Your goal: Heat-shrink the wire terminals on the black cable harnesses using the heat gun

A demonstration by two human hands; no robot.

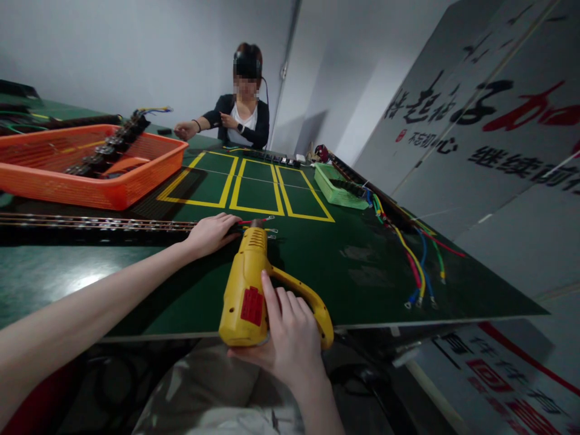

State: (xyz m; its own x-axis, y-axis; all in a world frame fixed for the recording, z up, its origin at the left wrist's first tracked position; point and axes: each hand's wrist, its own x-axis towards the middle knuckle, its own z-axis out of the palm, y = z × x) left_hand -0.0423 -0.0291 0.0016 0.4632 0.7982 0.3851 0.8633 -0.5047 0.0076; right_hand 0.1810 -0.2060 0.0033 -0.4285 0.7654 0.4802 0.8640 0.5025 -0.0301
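A yellow heat gun [247,275] with a red label is gripped in my right hand [292,326], its metal nozzle [257,223] pointing away from me. Just past the nozzle lie coloured wires [247,222] with metal ring terminals at their ends. My left hand [212,234] is closed around these wires, where they leave a long dark cable harness [99,229] that runs off to the left. Its fingers partly cover the wires.
An orange basket [131,181] with a dark cable chain [113,145] stands at left. A green basket [338,190] and loose wires [419,266] lie at right. Yellow tape rectangles [257,208] mark the green table [362,302]. Another person [244,115] sits opposite.
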